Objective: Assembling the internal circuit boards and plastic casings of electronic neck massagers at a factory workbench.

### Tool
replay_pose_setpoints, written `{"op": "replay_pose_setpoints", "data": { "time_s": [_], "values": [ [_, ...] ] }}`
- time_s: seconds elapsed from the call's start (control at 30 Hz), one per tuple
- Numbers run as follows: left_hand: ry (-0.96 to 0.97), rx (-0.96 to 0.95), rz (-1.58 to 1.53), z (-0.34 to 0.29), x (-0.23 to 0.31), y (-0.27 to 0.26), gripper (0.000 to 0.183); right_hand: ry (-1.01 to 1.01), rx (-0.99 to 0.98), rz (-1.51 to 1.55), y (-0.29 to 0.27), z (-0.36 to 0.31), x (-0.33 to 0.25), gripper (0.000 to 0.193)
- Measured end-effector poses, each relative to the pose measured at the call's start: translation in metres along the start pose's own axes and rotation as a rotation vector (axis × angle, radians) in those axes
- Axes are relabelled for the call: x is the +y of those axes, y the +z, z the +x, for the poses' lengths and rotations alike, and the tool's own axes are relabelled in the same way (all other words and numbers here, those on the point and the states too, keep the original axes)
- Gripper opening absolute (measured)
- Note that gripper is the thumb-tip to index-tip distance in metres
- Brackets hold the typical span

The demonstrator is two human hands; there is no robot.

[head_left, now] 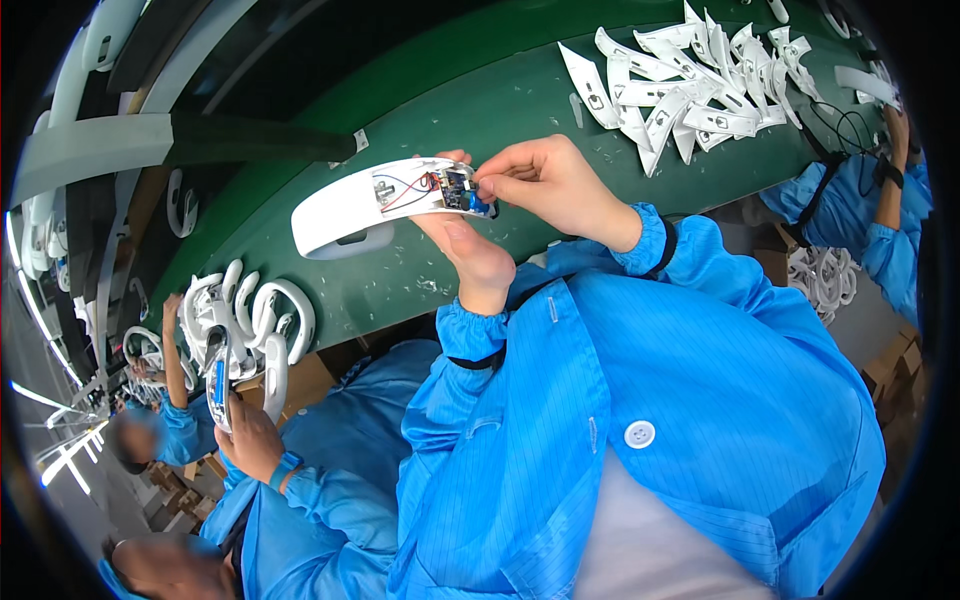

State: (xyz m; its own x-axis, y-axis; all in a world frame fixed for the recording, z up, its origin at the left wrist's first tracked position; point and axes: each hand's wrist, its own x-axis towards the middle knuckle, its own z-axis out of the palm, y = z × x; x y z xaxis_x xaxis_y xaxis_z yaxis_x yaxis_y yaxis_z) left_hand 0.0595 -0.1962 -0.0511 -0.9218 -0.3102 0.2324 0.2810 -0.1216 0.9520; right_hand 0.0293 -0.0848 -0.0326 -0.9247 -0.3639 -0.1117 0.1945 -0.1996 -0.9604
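A white curved plastic housing (335, 208) is held up over the green table, its open end toward the right. Inside that end sit a small circuit board (455, 188), red and blue wires and a blue component. My left hand (465, 250) grips the housing from below, with fingertips showing behind its far edge. At the open end, my right hand (550, 185) has thumb and forefinger pinched together beside the board. Whatever lies between those fingertips is too small or hidden to make out.
Loose white cover pieces (690, 90) lie heaped at the far right of the green table (430, 275). White curved housings (240, 310) are piled at the left, where a co-worker's hand (255, 440) holds another one. A second co-worker (850, 200) sits at the right. A grey post (90, 155) juts in from the left.
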Motion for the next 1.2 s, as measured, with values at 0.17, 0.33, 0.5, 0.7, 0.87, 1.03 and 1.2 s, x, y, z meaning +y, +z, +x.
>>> {"op": "replay_pose_setpoints", "data": {
  "time_s": [0.17, 0.33, 0.5, 0.7, 0.87, 1.03, 1.2],
  "values": [
    [0.095, -0.01, 0.065, -0.006, -0.009, 0.004, 0.075, -0.139, 0.094, -0.341, 0.005, -0.008, -0.001, 0.012],
    [0.125, 0.013, 0.089, -0.004, -0.009, 0.006, 0.075, -0.435, 0.21, -0.739, 0.008, -0.006, 0.0, 0.007],
    [-0.153, 0.147, -0.182, 0.011, 0.004, -0.001, 0.075, -0.022, 0.121, -0.81, -0.038, -0.001, 0.015, 0.008],
    [-0.471, -0.073, -0.435, 0.024, 0.019, -0.017, 0.081, -0.162, 0.068, -0.94, -0.078, -0.001, 0.081, 0.016],
    [-0.639, -0.164, -0.556, 0.028, 0.033, -0.013, 0.083, -0.165, -0.114, -1.005, -0.084, 0.006, 0.073, 0.028],
    [-0.77, -0.199, -0.734, 0.03, 0.033, -0.012, 0.086, 0.228, -0.062, -0.717, -0.072, 0.011, 0.037, 0.027],
    [-0.777, -0.271, -0.747, 0.031, 0.027, -0.016, 0.083, -0.171, 0.09, -0.411, -0.06, 0.006, 0.019, 0.016]
  ]
}}
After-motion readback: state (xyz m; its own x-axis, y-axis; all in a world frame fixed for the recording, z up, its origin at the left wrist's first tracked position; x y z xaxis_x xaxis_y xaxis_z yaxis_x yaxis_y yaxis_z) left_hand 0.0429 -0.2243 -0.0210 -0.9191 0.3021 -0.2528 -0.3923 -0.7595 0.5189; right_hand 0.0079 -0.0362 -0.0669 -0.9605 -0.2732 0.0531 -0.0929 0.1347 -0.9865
